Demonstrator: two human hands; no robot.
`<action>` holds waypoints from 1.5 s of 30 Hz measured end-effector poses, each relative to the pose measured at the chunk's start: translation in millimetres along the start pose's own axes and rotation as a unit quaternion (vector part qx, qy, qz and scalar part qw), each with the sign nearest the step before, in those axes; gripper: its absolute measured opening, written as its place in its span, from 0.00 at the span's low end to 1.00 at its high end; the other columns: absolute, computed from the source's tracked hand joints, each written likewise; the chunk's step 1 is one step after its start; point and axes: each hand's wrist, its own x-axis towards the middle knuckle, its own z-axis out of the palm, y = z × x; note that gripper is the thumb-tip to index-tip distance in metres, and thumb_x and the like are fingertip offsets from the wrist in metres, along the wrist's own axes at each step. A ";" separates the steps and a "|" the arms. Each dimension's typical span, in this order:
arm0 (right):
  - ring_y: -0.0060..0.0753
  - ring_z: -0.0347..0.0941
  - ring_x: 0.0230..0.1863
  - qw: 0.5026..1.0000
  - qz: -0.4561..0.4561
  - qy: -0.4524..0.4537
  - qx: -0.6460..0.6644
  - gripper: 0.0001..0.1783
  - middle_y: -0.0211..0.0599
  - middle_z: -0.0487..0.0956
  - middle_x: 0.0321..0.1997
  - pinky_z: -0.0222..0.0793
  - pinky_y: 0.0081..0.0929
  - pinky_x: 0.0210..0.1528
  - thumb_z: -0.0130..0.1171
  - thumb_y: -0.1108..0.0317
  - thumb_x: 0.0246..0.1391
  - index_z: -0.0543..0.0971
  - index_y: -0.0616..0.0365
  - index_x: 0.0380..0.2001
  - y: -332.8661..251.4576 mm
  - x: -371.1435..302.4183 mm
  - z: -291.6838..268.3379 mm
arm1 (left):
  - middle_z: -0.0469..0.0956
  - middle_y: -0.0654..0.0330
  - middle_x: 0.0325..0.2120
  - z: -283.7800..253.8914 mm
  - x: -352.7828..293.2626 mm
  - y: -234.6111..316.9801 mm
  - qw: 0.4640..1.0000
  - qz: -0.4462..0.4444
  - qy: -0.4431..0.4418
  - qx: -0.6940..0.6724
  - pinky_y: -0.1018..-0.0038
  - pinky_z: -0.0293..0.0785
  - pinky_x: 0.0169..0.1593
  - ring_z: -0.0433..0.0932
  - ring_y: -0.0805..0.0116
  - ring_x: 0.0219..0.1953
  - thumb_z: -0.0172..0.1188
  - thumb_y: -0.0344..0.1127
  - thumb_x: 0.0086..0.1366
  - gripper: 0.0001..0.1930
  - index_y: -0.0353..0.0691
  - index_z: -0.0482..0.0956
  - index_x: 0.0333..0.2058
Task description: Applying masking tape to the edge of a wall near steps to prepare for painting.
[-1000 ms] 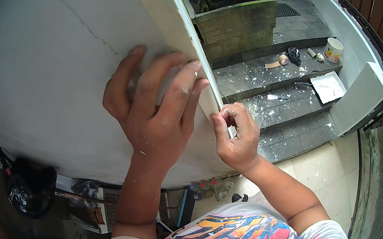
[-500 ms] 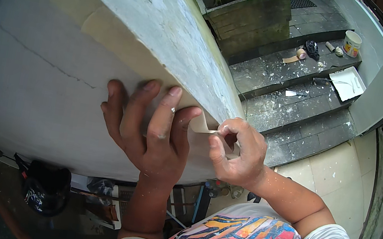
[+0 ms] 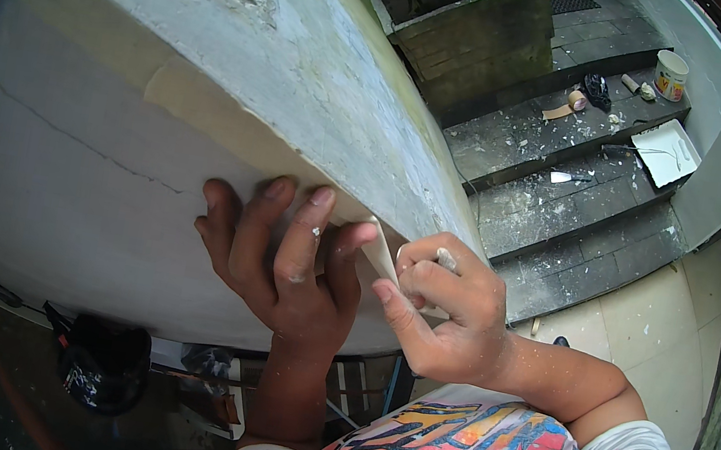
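Beige masking tape runs along the top edge of a curved white wall. My left hand lies against the wall with its fingers apart, fingertips on the tape just under the edge. Its thumb touches the spot where the tape lifts off. From there a loose, folded stretch of tape runs to my right hand. My right hand is closed, the tape pinched between thumb and curled fingers, which partly hide it.
Dark steps at the right carry paint flakes, a scraper, a white paint tray, a tape roll and a white bucket. A mossy planter stands beyond the wall. Below the wall hangs a black container.
My right hand has moved slightly right and down and its fingers have curled tighter, drawing the loose tape straighter. My left hand stays at the same stretch of edge. The whole view has shifted a little.
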 end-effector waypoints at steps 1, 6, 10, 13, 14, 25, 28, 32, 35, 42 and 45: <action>0.18 0.65 0.21 1.000 -0.022 0.000 0.005 0.11 0.37 0.75 0.32 0.63 0.19 0.24 0.68 0.77 0.50 0.74 0.61 0.22 0.3 -2.3 1.3 | 0.69 0.61 0.57 -0.6 -0.1 -0.1 1.000 0.000 -0.006 -0.008 0.46 0.48 0.71 0.57 0.45 0.70 0.65 0.48 0.66 0.19 0.50 0.75 0.52; 0.27 0.69 0.20 1.000 0.021 0.013 0.011 0.10 0.38 0.75 0.29 0.64 0.24 0.22 0.68 0.77 0.50 0.75 0.61 0.21 0.6 4.6 -0.8 | 0.65 0.54 0.57 -7.5 0.8 -0.5 0.998 0.023 -0.044 0.048 0.42 0.57 0.67 0.55 0.40 0.69 0.65 0.46 0.66 0.23 0.45 0.72 0.54; 0.28 0.69 0.19 1.000 -0.002 0.024 0.008 0.11 0.36 0.74 0.26 0.64 0.25 0.21 0.68 0.76 0.50 0.75 0.60 0.20 9.8 -1.2 3.5 | 0.69 0.59 0.57 -0.4 -2.7 -2.1 1.000 0.002 -0.006 -0.009 0.45 0.42 0.72 0.56 0.42 0.70 0.63 0.49 0.67 0.19 0.50 0.75 0.52; 0.27 0.68 0.19 0.998 -0.047 0.042 0.000 0.11 0.36 0.74 0.25 0.64 0.26 0.20 0.68 0.76 0.51 0.75 0.60 0.20 13.5 -0.6 6.2 | 0.69 0.58 0.57 -2.4 -3.0 -2.1 1.000 -0.001 -0.009 -0.028 0.44 0.41 0.72 0.55 0.41 0.70 0.64 0.48 0.67 0.17 0.50 0.76 0.51; 0.27 0.68 0.19 0.997 -0.054 0.046 -0.010 0.11 0.36 0.74 0.25 0.63 0.25 0.20 0.68 0.76 0.51 0.75 0.60 0.20 13.4 0.5 6.2 | 0.69 0.58 0.57 -3.0 -3.2 -2.0 1.000 -0.002 -0.010 -0.028 0.44 0.41 0.72 0.55 0.41 0.70 0.64 0.48 0.67 0.17 0.50 0.76 0.51; 0.33 0.65 0.17 0.995 0.091 -0.010 -0.038 0.12 0.36 0.69 0.20 0.59 0.30 0.20 0.67 0.73 0.53 0.76 0.60 0.20 -1.1 11.7 -6.1 | 0.69 0.56 0.55 -3.8 0.9 2.7 1.000 -0.006 -0.002 -0.013 0.42 0.43 0.71 0.55 0.37 0.69 0.68 0.39 0.64 0.15 0.49 0.77 0.47; 0.36 0.64 0.17 0.993 0.106 -0.028 -0.045 0.12 0.37 0.68 0.20 0.59 0.32 0.20 0.66 0.71 0.55 0.75 0.60 0.20 0.8 11.7 -7.0 | 0.66 0.52 0.54 -8.6 6.5 6.5 0.999 0.007 -0.039 0.034 0.39 0.56 0.68 0.60 0.42 0.66 0.65 0.37 0.65 0.15 0.42 0.73 0.47; 0.40 0.65 0.17 0.992 0.110 -0.038 -0.040 0.13 0.38 0.68 0.21 0.60 0.35 0.20 0.65 0.69 0.56 0.74 0.60 0.20 -2.5 11.3 -8.5 | 0.64 0.52 0.54 -10.4 6.3 4.5 0.999 0.012 -0.040 0.034 0.38 0.53 0.69 0.59 0.42 0.66 0.65 0.37 0.66 0.15 0.43 0.73 0.48; 0.30 0.61 0.17 0.993 0.110 -0.036 -0.027 0.14 0.36 0.66 0.19 0.55 0.29 0.20 0.66 0.75 0.53 0.72 0.61 0.18 1.7 14.8 -9.5 | 0.63 0.52 0.54 -9.5 5.6 3.2 0.998 0.008 -0.050 0.021 0.36 0.49 0.70 0.57 0.41 0.66 0.64 0.38 0.66 0.16 0.44 0.72 0.48; 0.40 0.67 0.18 0.989 0.126 -0.069 -0.025 0.11 0.38 0.70 0.18 0.62 0.33 0.20 0.65 0.67 0.56 0.74 0.58 0.24 4.1 15.3 -13.5 | 0.58 0.54 0.56 -16.2 6.0 1.1 0.995 0.000 -0.097 0.006 0.35 0.39 0.71 0.48 0.40 0.69 0.68 0.44 0.63 0.26 0.47 0.65 0.53; 0.41 0.70 0.19 0.982 0.185 -0.036 -0.024 0.10 0.38 0.71 0.20 0.64 0.33 0.20 0.65 0.66 0.55 0.74 0.58 0.29 5.1 10.5 -8.8 | 0.58 0.55 0.56 -17.4 5.0 -0.4 0.994 0.003 -0.109 0.006 0.36 0.37 0.71 0.46 0.40 0.70 0.70 0.46 0.60 0.29 0.48 0.64 0.55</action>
